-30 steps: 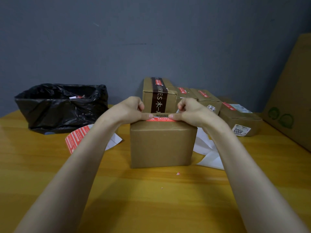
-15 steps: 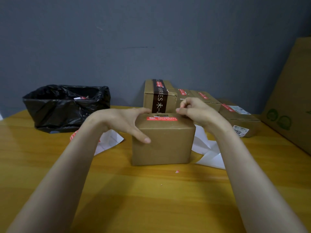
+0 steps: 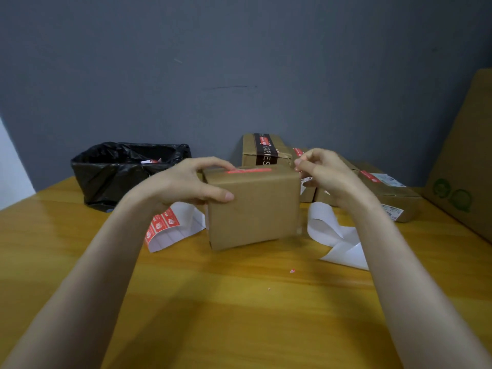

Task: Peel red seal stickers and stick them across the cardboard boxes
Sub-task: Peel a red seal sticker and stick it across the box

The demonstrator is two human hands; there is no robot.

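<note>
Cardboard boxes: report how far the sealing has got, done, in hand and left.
Done: the boxes at the back carry red seals, and a red seal sticker lies across the near box. In hand: the left hand grips that box by its left side; the right hand is at its top right corner, grip unclear. Left: no small box without a seal shows, though the sticker sheet holds more red stickers.

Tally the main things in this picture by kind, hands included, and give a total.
Small cardboard boxes: 4 clear; the right hand may hide more
Large carton: 1
Black bin bag: 1
Sheet of red stickers: 1
White backing strip: 1
Hands: 2, the left hand gripping the nearest box
Total: 10
</note>
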